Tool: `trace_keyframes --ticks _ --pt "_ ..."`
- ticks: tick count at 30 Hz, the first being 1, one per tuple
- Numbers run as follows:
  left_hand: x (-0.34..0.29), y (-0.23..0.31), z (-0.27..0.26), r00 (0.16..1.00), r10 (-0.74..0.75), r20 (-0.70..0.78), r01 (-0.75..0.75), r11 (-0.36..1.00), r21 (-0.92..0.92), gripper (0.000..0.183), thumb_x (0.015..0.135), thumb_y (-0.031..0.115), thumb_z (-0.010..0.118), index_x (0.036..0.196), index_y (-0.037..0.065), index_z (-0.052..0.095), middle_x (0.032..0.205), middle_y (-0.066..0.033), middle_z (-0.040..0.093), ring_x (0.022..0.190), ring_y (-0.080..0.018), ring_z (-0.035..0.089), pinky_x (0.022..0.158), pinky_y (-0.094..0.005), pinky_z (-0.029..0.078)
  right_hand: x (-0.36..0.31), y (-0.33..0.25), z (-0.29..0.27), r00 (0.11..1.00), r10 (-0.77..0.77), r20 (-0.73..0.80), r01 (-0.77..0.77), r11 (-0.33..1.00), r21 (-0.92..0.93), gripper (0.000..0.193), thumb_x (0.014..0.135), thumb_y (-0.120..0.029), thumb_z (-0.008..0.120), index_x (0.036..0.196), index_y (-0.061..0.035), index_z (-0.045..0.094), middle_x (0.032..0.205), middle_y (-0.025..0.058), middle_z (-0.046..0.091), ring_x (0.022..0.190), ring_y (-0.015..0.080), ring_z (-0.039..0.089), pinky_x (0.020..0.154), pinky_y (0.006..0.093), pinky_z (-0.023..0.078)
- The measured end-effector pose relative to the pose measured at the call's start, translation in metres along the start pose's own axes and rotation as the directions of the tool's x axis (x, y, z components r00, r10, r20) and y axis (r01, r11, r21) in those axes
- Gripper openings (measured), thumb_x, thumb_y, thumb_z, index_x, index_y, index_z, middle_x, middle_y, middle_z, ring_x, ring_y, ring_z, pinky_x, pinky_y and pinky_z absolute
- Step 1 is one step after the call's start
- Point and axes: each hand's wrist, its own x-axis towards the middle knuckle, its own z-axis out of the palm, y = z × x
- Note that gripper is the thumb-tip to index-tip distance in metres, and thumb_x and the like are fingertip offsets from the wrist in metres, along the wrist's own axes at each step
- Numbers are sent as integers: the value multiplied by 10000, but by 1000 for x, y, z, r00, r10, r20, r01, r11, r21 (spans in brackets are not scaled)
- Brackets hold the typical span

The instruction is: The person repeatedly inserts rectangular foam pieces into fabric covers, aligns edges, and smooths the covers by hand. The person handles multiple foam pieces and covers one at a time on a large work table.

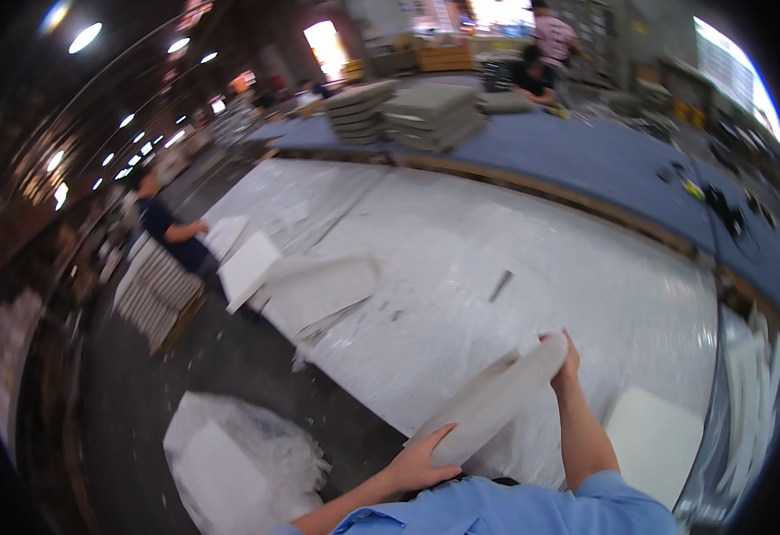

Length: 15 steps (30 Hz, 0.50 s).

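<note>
A folded light-grey fabric piece (501,401) slants over the table's near edge, just in front of my body. My left hand (419,465) is on its near lower end, thumb and fingers closed around the fabric. At the far upper end, my right hand (566,361) grips the same piece, its fingers partly hidden behind the cloth. A white cushion-like pad (653,441) with rounded corners lies on the table beside my right arm.
Plastic film covers the large white table (443,241). Grey fabric sheets (319,285) lie on its left side, near a co-worker (172,223) and stacked pads (160,290). Beyond runs a blue table (568,152) with grey stacks (430,111). A plastic bag (238,464) sits lower left.
</note>
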Motion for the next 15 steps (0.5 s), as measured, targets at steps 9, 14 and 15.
trace_keyframes --ticks 9,14,15 --pt "12 52 -7 961 -87 -262 132 978 162 928 870 352 745 1607 1 304 1394 -324 603 1226 -476 643 1060 -475 516 -1 14 110 975 50 214 -73 992 99 504 1081 -474 528 913 -46 736 901 91 747 777 199 685 750 365 562" --pt "-17 62 0 848 -10 -530 94 987 131 936 858 287 760 1596 -42 289 1399 -342 589 1223 -479 649 1050 -484 528 -41 -35 211 860 -169 481 236 968 -82 666 1130 -515 379 882 -25 755 940 88 739 908 197 655 902 340 511" --pt "-21 62 5 814 16 -580 60 992 112 941 855 267 761 1595 -58 281 1410 -355 572 1236 -483 640 1048 -488 528 -51 -42 226 821 -183 541 279 955 -101 696 1137 -521 342 878 -20 750 957 91 735 947 206 648 939 350 495"
